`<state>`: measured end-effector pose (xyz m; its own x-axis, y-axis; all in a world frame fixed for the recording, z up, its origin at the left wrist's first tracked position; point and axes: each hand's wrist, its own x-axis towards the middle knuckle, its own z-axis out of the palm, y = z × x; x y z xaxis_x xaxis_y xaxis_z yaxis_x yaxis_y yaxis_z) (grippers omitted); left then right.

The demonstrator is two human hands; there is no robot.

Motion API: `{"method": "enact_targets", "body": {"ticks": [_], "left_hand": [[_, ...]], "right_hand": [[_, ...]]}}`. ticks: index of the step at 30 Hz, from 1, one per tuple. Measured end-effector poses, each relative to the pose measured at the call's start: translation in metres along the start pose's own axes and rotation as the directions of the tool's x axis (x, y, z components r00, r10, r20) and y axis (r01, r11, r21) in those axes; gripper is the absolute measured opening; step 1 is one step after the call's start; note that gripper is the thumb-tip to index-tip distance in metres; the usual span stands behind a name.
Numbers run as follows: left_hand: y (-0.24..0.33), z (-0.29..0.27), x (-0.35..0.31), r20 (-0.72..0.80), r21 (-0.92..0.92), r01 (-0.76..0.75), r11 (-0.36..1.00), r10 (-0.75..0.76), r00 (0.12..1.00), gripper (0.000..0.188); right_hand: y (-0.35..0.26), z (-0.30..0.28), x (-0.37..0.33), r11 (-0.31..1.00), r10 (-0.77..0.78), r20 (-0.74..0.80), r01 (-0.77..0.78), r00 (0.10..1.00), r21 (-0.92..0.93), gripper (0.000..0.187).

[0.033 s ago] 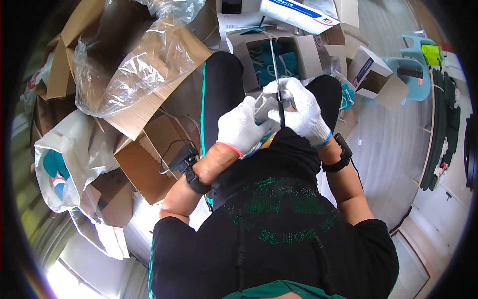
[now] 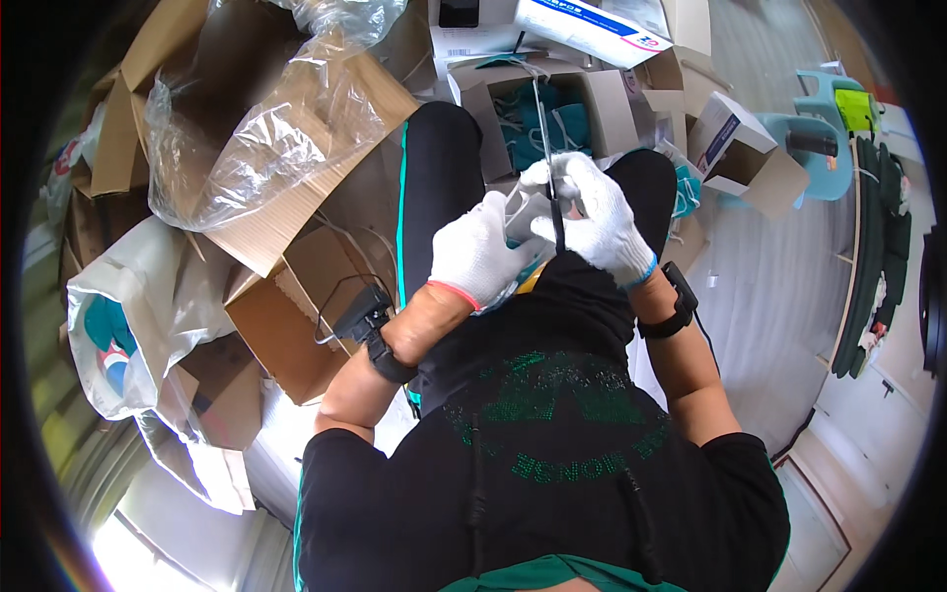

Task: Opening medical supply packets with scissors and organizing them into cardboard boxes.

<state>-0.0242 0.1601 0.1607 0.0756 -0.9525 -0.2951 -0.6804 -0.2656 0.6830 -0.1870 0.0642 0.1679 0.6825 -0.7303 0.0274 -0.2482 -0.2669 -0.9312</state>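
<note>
My left hand (image 2: 478,252), in a white knit glove, is closed on a teal and white piece (image 2: 533,266), mostly hidden by the fingers; it resembles the masks in the box. My gloved right hand (image 2: 602,227) grips a long slim tool (image 2: 544,128) with a bright metal shaft and a black handle. The shaft points away from me, over an open carton (image 2: 612,109) of teal masks (image 2: 552,123) with white straps. Both hands are close together above my lap. Pale straps show between them.
Left of my knees lie a large cardboard box (image 2: 326,178) with clear plastic film (image 2: 266,148), a smaller open box (image 2: 296,335) and a white bag (image 2: 148,266) with teal items. A white-blue box (image 2: 592,30) lies beyond the carton. An open box (image 2: 735,143) and light-blue chair (image 2: 829,178) are right.
</note>
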Motion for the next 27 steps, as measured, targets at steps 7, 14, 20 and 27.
{"method": "enact_targets", "body": {"ticks": [7, 14, 20, 27], "left_hand": [[-0.001, -0.003, 0.003, 0.018, -0.049, -0.021, 0.999, 0.022, 1.000, 0.043], [-0.007, -0.003, 0.002, -0.005, -0.109, -0.025, 0.994, 0.024, 1.000, 0.037], [-0.005, 0.010, -0.001, -0.037, -0.010, -0.089, 0.996, 0.089, 0.995, 0.032], [-0.051, -0.011, 0.027, -0.059, -0.417, -0.048, 0.908, 0.026, 0.998, 0.022]], "right_hand": [[0.001, 0.002, -0.001, 0.905, 0.253, 0.083, -0.266, 0.964, 0.333, 0.032], [0.014, 0.014, -0.015, 0.937, 0.320, -0.209, -0.275, 0.924, 0.216, 0.032], [0.025, 0.019, -0.018, 0.929, 0.314, -0.275, -0.235, 0.909, 0.285, 0.031], [0.037, -0.024, -0.025, 0.966, 0.255, -0.380, -0.214, 0.889, 0.147, 0.030]]}}
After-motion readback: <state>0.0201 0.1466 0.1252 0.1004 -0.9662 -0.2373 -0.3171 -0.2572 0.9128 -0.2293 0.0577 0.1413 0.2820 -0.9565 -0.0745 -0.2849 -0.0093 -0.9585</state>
